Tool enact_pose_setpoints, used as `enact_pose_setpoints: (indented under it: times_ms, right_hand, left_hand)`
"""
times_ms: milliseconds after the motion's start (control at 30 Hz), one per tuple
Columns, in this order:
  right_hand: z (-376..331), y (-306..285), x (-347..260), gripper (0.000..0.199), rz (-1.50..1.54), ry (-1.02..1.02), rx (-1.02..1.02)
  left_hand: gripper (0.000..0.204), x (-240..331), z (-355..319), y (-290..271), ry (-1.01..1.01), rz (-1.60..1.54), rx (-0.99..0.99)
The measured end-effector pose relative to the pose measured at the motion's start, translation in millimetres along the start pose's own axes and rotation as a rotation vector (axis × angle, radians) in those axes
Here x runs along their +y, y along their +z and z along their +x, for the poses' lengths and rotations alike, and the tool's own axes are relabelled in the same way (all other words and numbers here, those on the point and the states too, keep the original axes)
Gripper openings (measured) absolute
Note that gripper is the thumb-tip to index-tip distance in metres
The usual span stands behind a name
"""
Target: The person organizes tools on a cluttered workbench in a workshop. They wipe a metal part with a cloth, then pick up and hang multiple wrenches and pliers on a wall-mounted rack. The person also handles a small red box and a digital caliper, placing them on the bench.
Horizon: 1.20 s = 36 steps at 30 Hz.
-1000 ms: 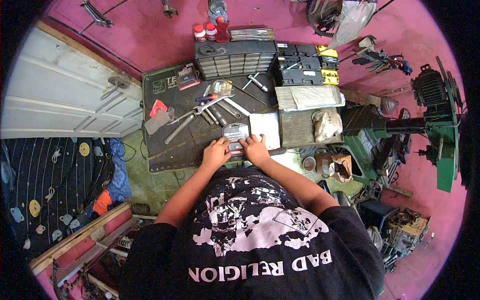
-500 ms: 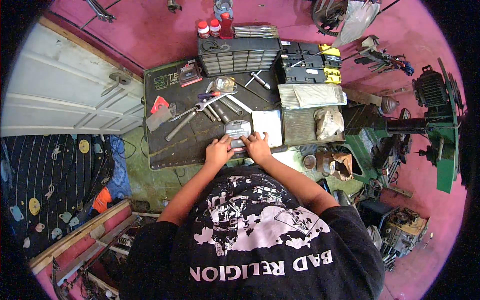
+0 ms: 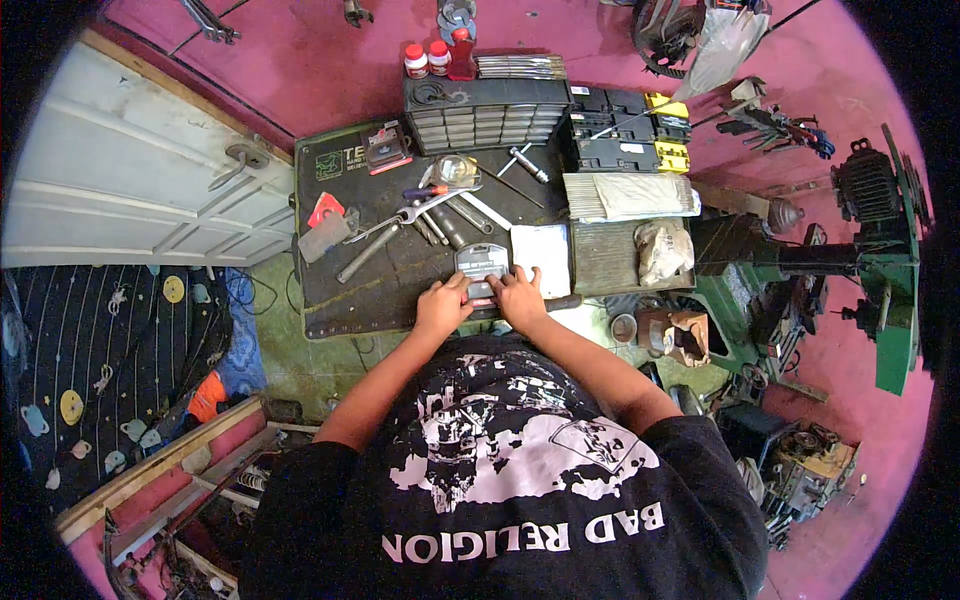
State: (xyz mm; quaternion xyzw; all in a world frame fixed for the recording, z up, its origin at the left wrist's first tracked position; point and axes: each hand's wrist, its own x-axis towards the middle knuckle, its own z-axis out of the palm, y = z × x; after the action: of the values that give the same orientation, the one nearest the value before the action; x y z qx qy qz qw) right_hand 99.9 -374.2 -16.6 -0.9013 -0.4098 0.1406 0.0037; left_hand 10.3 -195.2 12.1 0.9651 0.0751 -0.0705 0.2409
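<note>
Both my hands are on a clear plastic blister pack with a grey and red insert (image 3: 482,258), at the front edge of the black work mat (image 3: 385,298). My left hand (image 3: 442,305) closes its fingers on the pack's left side. Opposite it, my right hand (image 3: 520,302) grips the right side, thumb inward, with a finger or two lifted. What lies inside the pack is too small to make out. A white sheet (image 3: 540,262) lies just right of it. Beyond the pack are a combination wrench (image 3: 408,213), a screwdriver with a dark and red handle (image 3: 427,191) and several other metal tools.
A drawer cabinet (image 3: 487,128) stands at the back, beside black and yellow cases (image 3: 612,140). Trays with rods (image 3: 605,235) and a crumpled bag (image 3: 664,250) occupy the right side. A green drill press (image 3: 893,320) rises far right; a white door (image 3: 130,170) is left.
The whole view has shifted slightly, so the table sits a little further right. Both hands stay on the blister pack, with small finger movements on the right.
</note>
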Motion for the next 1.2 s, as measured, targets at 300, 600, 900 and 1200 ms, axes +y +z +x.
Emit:
enact_pose_setpoints:
  times_ms: [300, 600, 900, 1200]
  right_hand:
    - [52.3, -68.1, -27.7, 0.040, -0.144, 0.122, -0.551]
    - [221.6, -131.9, -71.2, 0.056, -0.002, -0.043, 0.116]
    - [346.7, -126.1, -97.1, 0.054, 0.047, 0.013, -0.091]
    - [374.8, -87.8, -100.4, 0.030, 0.061, 0.058, -0.035]
  left_hand:
    - [0.048, -39.0, -1.0, -9.1, 0.049, -0.338, -0.011]
    - [0.035, -139.3, 56.5, -95.3, -0.091, -0.248, 0.496]
    - [0.079, -188.0, 187.5, -168.1, -0.175, -0.044, 0.177]
    - [0.049, -213.4, 225.3, -141.2, -0.219, 0.145, 0.053]
